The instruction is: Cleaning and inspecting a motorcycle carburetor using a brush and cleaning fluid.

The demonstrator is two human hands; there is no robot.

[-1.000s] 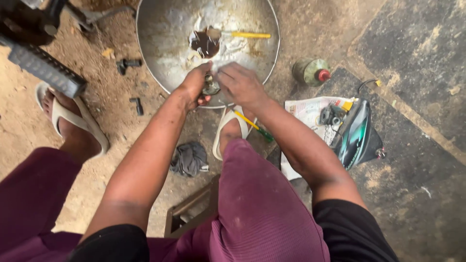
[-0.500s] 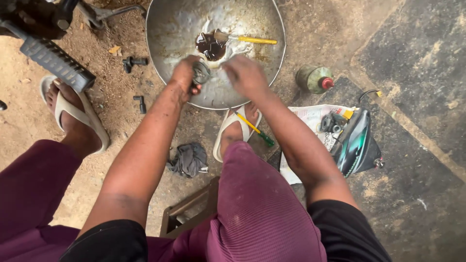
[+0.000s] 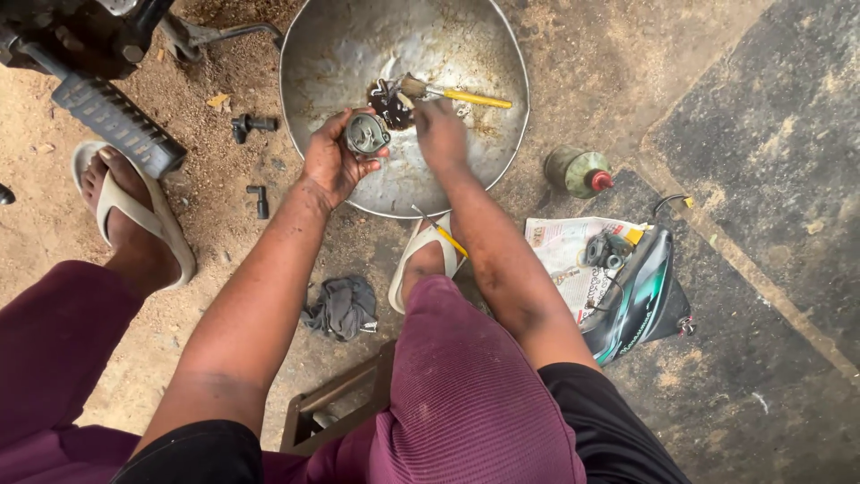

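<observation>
Over the near half of a wide metal basin [image 3: 313, 54] set on bare dirt: left hand [image 3: 333, 161], fingers curled and clamped on a small round grey engine part [image 3: 366, 134], held just above the basin's bottom. At three o'clock of that part, right hand [image 3: 441, 130], reaching down toward a dark greasy component [image 3: 389, 103] lying in the middle of the basin; fingers bent, but whether closed on anything cannot be told. Just past the right hand, at one o'clock, a yellow-handled brush [image 3: 457, 93], bristles against the dark component. Outside the basin, at three o'clock, a green canister with a red cap [image 3: 578, 172] on its side. At five o'clock, a sheet of newspaper [image 3: 560, 246] with small parts on it, touching a dark green plastic panel [image 3: 640, 300]. At six o'clock, a foot in a white sandal [image 3: 421, 260]; beside it, at seven o'clock, a crumpled grey rag [image 3: 342, 307]. At nine o'clock, two black fittings [image 3: 251, 125] in the dirt.
</observation>
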